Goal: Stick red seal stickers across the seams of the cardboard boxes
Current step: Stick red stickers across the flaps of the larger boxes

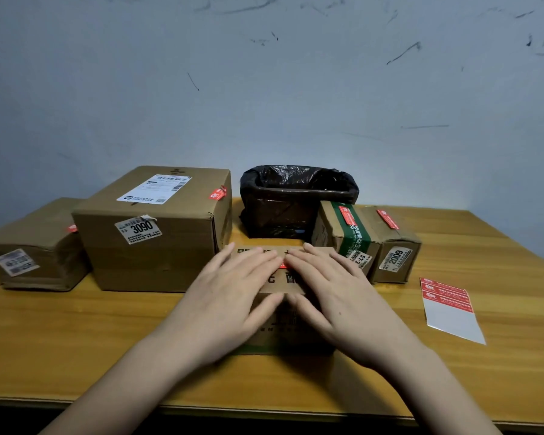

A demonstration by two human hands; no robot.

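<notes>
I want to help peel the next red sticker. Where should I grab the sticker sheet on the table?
Probably pinch the sticker sheet by its bare white near end, coming from the table's front edge. It lies flat and alone on the table, right of both hands, with the red stickers only at its far end, so fingers there would not touch the stickers.

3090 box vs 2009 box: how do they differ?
The 3090 box is far bigger than the 2009 box. The 3090 box stands left of the hands, the 2009 box right. The 3090 box carries a white shipping label on top; the 2009 box does not. Both are brown cardboard with a red sticker on top.
</notes>
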